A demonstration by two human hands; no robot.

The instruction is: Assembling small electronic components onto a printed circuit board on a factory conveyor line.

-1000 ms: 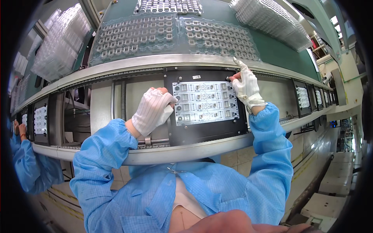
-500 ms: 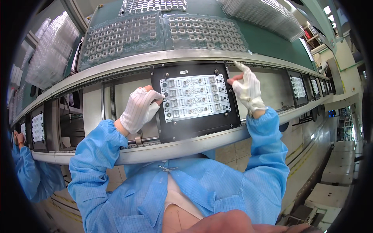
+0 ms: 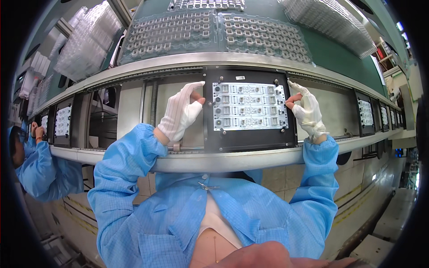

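A black fixture plate (image 3: pixel 250 139) sits on the conveyor in front of me, bearing a panel of white circuit boards (image 3: pixel 250 105) in several rows. Beside its left edge is my left hand (image 3: pixel 181 114) in a white striped glove with bare fingertips at the thumb side. Its index finger is stretched out to the plate's rim, thumb apart from it, nothing in between. At the opposite edge my right hand (image 3: pixel 308 114), gloved likewise, has its fingers spread, the bare tips next to the rim. Whether either hand touches the plate I cannot tell.
Beyond the rail (image 3: pixel 223 57) lie clear trays (image 3: pixel 172 33) of small metal-framed parts, with stacked trays (image 3: pixel 330 24) at far right and a tray stack (image 3: pixel 89 40) at far left. More fixtures (image 3: pixel 365 112) line the conveyor. Another person's blue sleeve (image 3: pixel 49 167) is at left.
My left hand has drawn back from the board panel to the plate's left rim, and its fingers have straightened. The right hand stays near the right edge. The whole view has shifted.
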